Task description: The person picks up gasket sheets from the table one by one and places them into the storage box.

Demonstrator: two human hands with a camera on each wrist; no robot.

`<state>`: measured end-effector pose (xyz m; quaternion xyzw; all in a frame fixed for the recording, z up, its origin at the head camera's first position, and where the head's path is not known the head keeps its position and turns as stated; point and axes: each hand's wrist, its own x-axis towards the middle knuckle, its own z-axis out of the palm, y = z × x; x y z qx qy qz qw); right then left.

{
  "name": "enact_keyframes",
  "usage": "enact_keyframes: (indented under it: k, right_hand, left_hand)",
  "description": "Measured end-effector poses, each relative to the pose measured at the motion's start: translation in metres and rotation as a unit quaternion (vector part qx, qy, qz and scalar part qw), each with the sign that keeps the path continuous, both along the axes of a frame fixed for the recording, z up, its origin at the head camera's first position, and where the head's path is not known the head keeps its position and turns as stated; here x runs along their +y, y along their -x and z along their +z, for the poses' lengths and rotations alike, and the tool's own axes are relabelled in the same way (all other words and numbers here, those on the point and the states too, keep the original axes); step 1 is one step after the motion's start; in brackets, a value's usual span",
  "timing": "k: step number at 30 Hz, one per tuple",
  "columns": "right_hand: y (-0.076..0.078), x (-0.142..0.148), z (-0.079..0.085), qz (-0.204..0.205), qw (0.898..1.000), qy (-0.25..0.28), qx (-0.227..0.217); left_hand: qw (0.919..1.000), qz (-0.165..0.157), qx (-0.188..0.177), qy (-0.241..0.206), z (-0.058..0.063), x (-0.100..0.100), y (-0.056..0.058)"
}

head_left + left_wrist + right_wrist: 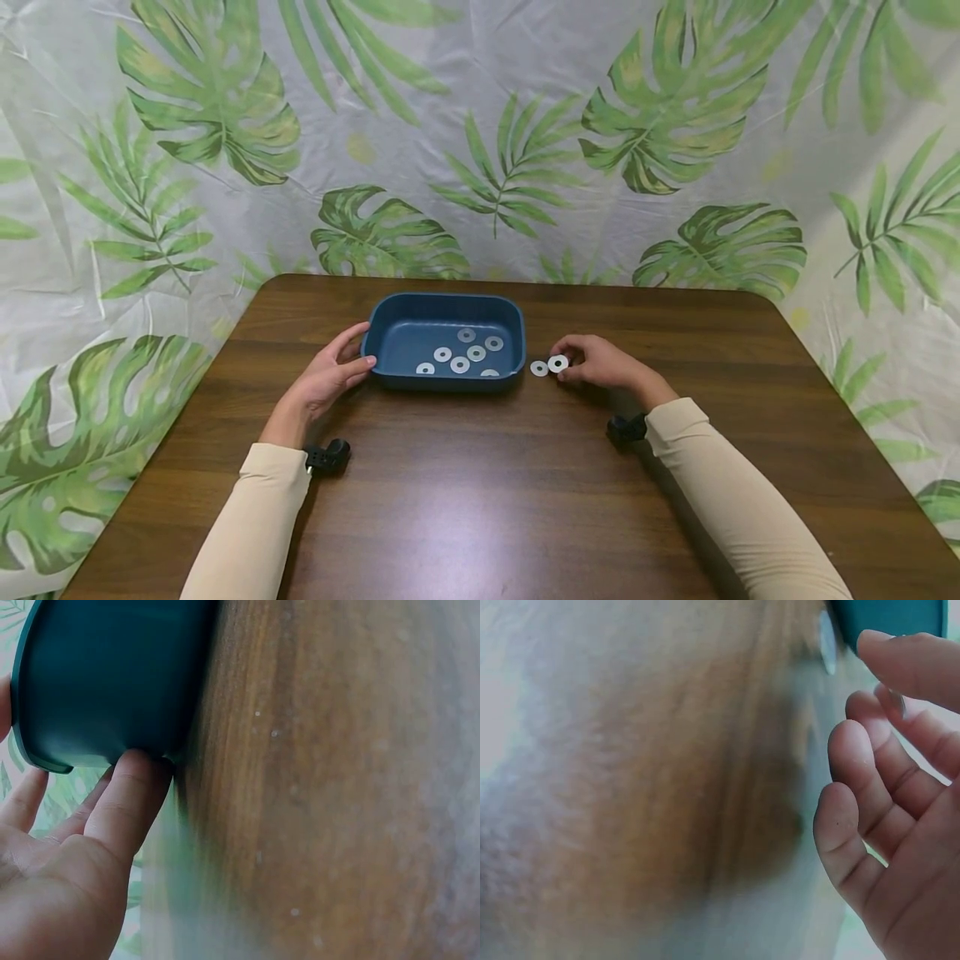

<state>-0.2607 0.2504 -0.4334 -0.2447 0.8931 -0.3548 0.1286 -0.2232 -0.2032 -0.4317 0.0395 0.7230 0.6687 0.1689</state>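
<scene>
A dark blue rectangular tray (442, 383) stands on the table with several flat silver washers (460, 364) lying loose inside it. My left hand (330, 375) holds the tray's left end, thumb at the rim and fingers against the end wall; the left wrist view shows fingertips (131, 769) touching that wall. To the right of the tray, my right hand (596, 361) pinches one washer (558, 363) between thumb and forefinger, just above the table. Another washer (539, 367) lies on the table between the tray and that hand. In the right wrist view the pinched washer is mostly hidden by the fingers.
The brown wooden table (465, 500) extends toward me and to both sides. Behind it hangs a pale cloth (525, 125) printed with green leaves. A small black camera (327, 457) is strapped at the left wrist, another (626, 428) at the right.
</scene>
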Motion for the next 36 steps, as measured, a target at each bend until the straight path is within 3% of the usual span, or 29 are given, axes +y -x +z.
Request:
enact_keyframes:
  k: [6,15,22,36]
  right_hand:
    - [0.001,-0.001,0.008,-0.010,0.999,0.031,-0.004]
    - [0.009,-0.010,0.028,-0.013,0.999,0.033,0.024]
    - [0.012,-0.021,0.042,-0.023,0.998,0.055,0.014]
    - [0.015,-0.036,0.057,-0.031,0.997,0.072,0.020]
  left_hand:
    - [1.0000,0.003,-0.001,0.002,0.000,0.002,0.001]
    - [1.0000,0.004,0.000,0.008,-0.001,0.002,0.001]
    - [1.0000,0.005,0.003,0.003,-0.003,0.001,0.001]
    - [1.0000,0.005,-0.001,0.002,0.000,0.001,0.000]
